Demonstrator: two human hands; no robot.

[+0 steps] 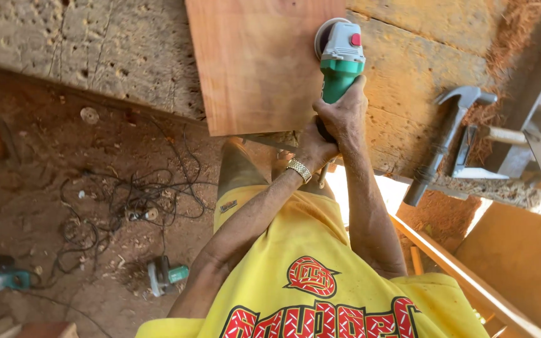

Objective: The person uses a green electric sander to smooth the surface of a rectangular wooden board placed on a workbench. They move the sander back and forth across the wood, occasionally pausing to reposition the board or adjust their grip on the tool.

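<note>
Green-grey angle grinder point(339, 56), disc flat on reddish board point(258, 62) atop workbench.

The sander point(340, 59) has a green body, a pale grey head and a small red button. The board point(259, 62) under it is reddish brown with a darker smudge near its middle. The tabletop point(421, 69) is pale, dusty yellowish wood, flecked with sawdust. The shirt point(311, 275) is bright yellow with a red, white-speckled print outlined in black. A gold-coloured watch point(299, 169) bands the left wrist. At right lies a hammer point(439, 144) with a grey metal head and dark handle. On the brown dirt floor point(26, 188), black cables point(114, 200) tangle beside two teal-green tools point(165, 274).
</note>
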